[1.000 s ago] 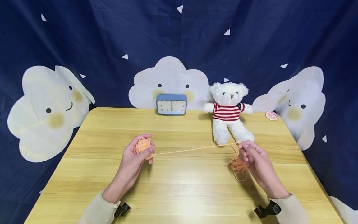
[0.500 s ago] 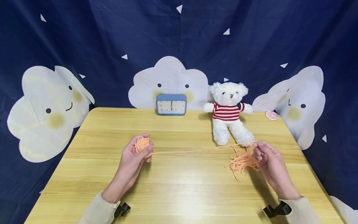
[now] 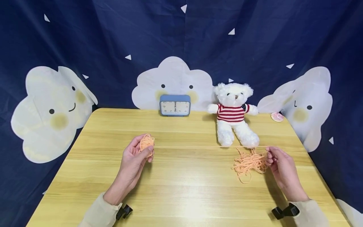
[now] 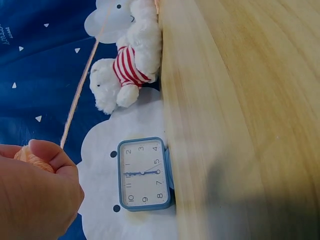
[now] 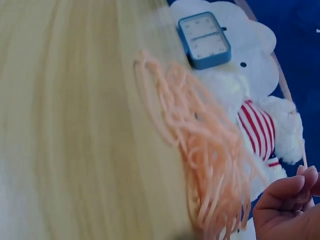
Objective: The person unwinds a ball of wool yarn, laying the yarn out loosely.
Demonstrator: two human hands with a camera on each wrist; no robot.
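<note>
Peach yarn ball (image 3: 146, 143) sits above the counter (image 3: 184, 189), wrapped by the left hand (image 3: 134, 159); the right hand (image 3: 281, 164) pinches its strand (image 4: 79, 90), seemingly to hold it taut beyond the loose yarn (image 3: 249, 164).

Soft, matt yarn is seen in the ball (image 3: 146, 143), with a faintly fuzzy surface shown along the strand (image 4: 82, 82); the same dull, fibrous look is repeated in the loose heap (image 3: 250, 162). The table (image 3: 170, 186) is faced in wood grain, smooth and lightly glossy where light is reflected. The bear (image 3: 233, 119) is covered in curly, rough plush and dressed in a striped knitted shirt (image 3: 230, 113). The clock (image 3: 175, 98) is cased in what looks like smooth plastic. The backdrop (image 3: 158, 34) is formed of creased, matt cloth; matt fabric is also seen in the sleeves (image 3: 99, 209).
</note>
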